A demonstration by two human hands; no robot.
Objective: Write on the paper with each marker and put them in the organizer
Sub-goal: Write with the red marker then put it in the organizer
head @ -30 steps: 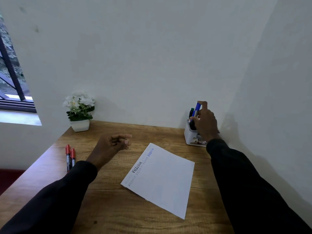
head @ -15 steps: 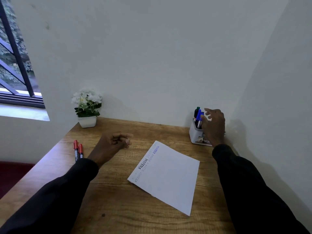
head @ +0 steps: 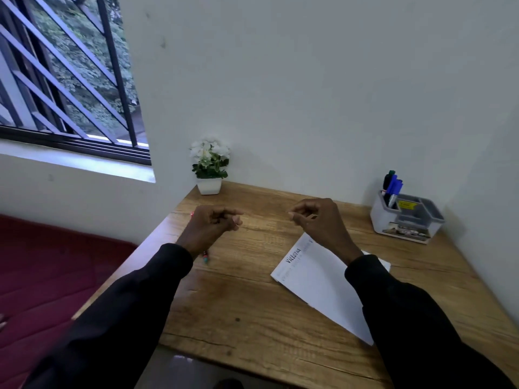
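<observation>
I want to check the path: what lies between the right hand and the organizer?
Only bare desk wood lies between the right hand and the organizer, as the head view shows.

The person is wearing plain dark clothing on both arms: the soft black fabric left sleeve (head: 120,318) and the matching black fabric right sleeve (head: 415,318) are wrinkling gently and ending at the wrists, leaving the left hand (head: 209,228) and right hand (head: 320,223) showing bare.

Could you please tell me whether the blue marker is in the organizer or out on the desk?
In: the blue marker stands in the left compartment of the organizer, beside a green-capped marker.
</observation>
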